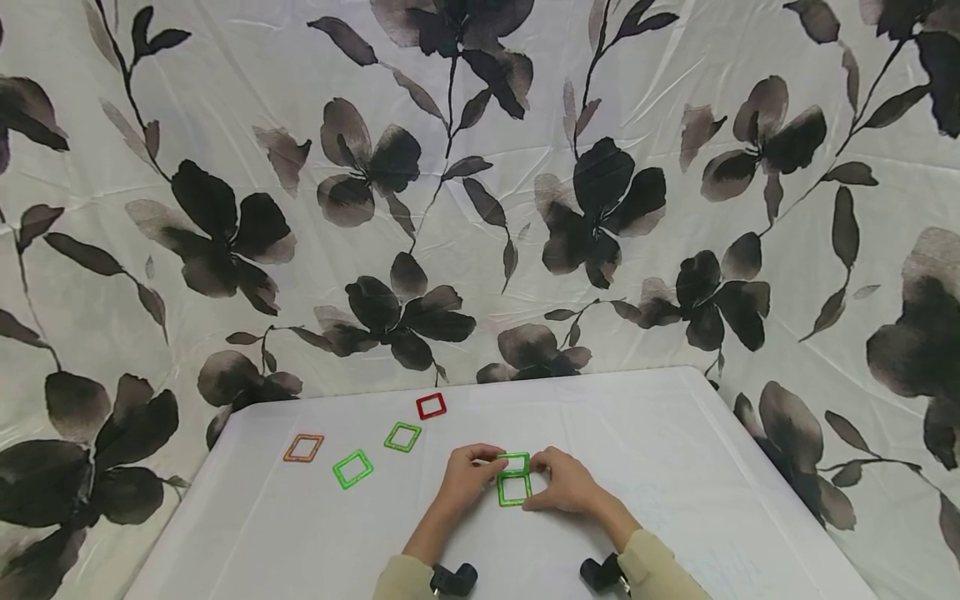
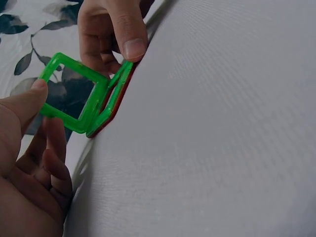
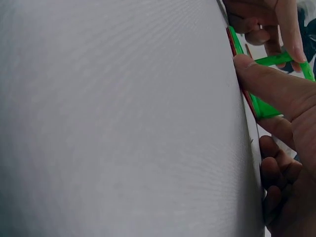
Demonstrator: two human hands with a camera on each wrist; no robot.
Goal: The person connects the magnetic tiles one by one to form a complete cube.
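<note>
Two green square magnetic tiles with open centres meet along one edge on the white table. One, the flat tile [image 1: 514, 503], lies nearer me; the other, the raised tile [image 1: 516, 456], tilts up from its far edge. My left hand [image 1: 468, 477] pinches the raised tile between thumb and fingers. My right hand [image 1: 567, 483] holds the flat tile at its right side, thumb near the front corner and a finger farther back. Under the flat tile, a red layer [image 2: 117, 104] shows along the edge in both wrist views.
On the table to the left lie a red tile [image 1: 419, 409], a green tile [image 1: 408, 425], another green tile [image 1: 358, 480] and an orange tile [image 1: 298, 460], spaced apart. A flower-print cloth [image 1: 495, 250] hangs behind the table's far edge.
</note>
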